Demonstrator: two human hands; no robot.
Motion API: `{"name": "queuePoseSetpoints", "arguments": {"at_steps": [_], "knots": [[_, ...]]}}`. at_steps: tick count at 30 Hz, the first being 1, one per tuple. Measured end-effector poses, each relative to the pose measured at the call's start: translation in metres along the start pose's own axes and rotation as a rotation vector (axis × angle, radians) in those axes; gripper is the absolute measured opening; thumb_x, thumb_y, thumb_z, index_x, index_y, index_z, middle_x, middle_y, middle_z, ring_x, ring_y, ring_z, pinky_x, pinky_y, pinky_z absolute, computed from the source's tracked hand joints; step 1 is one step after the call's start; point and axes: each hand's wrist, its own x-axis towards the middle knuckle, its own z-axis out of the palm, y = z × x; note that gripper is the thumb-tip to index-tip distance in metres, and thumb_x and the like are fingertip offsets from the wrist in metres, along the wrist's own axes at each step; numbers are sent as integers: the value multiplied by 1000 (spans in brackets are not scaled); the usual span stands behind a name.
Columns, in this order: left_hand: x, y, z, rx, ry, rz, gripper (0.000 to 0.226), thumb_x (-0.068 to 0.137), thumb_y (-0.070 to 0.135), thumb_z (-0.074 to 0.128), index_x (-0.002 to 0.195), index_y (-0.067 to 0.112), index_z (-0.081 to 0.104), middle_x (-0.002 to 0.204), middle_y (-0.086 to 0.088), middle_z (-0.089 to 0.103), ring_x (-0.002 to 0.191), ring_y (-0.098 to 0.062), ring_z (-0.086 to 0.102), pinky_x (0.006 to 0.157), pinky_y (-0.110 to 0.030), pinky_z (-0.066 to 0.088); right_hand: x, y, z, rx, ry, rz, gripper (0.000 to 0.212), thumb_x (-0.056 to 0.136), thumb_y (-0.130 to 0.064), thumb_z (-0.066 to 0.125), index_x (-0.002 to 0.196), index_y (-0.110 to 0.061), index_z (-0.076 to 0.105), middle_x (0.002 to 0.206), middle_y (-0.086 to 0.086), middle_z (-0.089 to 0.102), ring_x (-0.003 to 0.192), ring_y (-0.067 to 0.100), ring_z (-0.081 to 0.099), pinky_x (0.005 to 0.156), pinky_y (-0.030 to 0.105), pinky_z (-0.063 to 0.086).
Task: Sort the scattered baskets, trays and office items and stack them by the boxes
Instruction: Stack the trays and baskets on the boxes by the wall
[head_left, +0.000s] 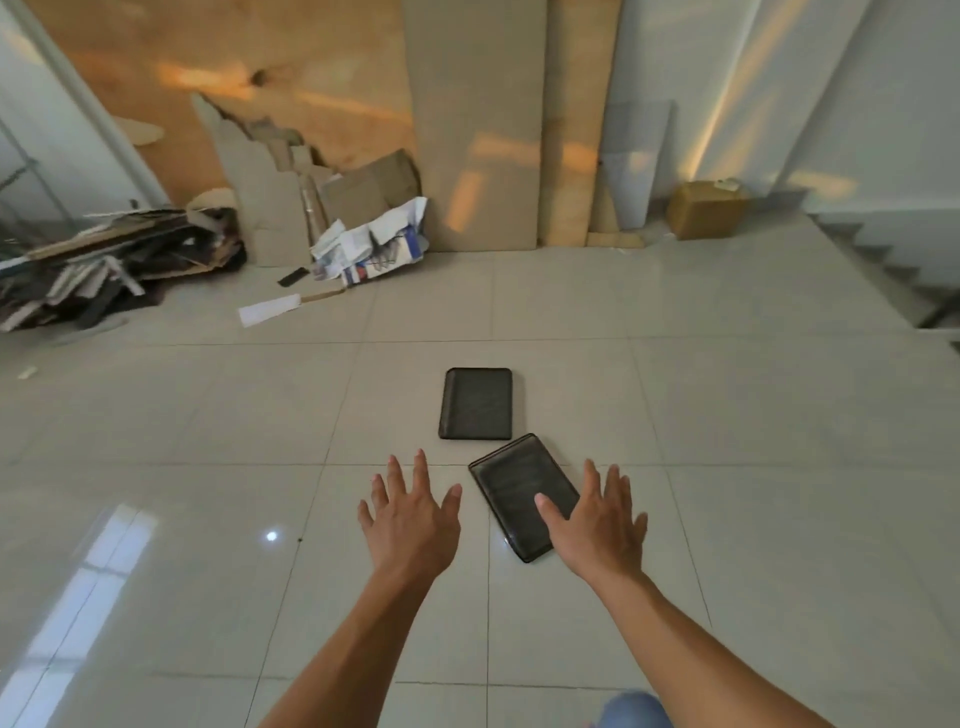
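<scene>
Two flat black mesh trays lie on the tiled floor. The far tray (476, 404) sits straight; the near tray (511, 486) is turned at an angle just in front of it, their corners almost meeting. My left hand (410, 514) reaches out with fingers spread, holding nothing, left of the near tray. My right hand (597, 525) is also spread and empty, and it covers the near tray's right edge in the view; I cannot tell whether it touches it.
Cardboard boxes (371, 189), torn cardboard and a heap of papers (371, 247) stand against the far wall. A pile of flattened cardboard and boards (104, 260) lies at the left. A small brown box (706, 210) sits at the right, beside descending stairs (893, 260).
</scene>
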Motion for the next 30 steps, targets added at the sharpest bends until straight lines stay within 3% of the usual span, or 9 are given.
{"name": "queuePoseSetpoints", "arguments": {"at_steps": [8, 19, 24, 30], "knots": [[92, 65, 26, 36, -45, 66, 73, 100, 65, 19, 160, 32, -4, 169, -6, -4, 155, -31, 2, 122, -52, 7, 96, 13, -5, 26, -16, 76, 92, 93, -75, 38, 161, -25, 3, 170, 8, -3, 156, 27, -6, 122, 56, 7], [225, 127, 104, 60, -168, -125, 74, 99, 67, 20, 160, 32, -4, 169, -6, -1, 155, -32, 3, 122, -53, 9, 283, 47, 11, -110, -171, 32, 92, 91, -77, 38, 160, -26, 7, 170, 8, 1, 156, 27, -1, 122, 55, 9], [260, 122, 161, 74, -244, -169, 75, 99, 67, 22, 160, 32, -2, 169, -6, 0, 154, -32, 6, 122, -53, 12, 348, 71, 45, -190, -242, 24, 91, 91, -75, 42, 160, -24, 10, 169, 9, 4, 156, 28, 1, 122, 56, 12], [307, 81, 263, 27, -359, -196, 78, 99, 65, 33, 160, 28, 2, 168, -8, 7, 153, -33, 12, 120, -52, 21, 409, 106, 137, -225, -322, 25, 92, 91, -71, 47, 160, -22, 12, 169, 10, 6, 156, 29, 5, 120, 56, 20]]}}
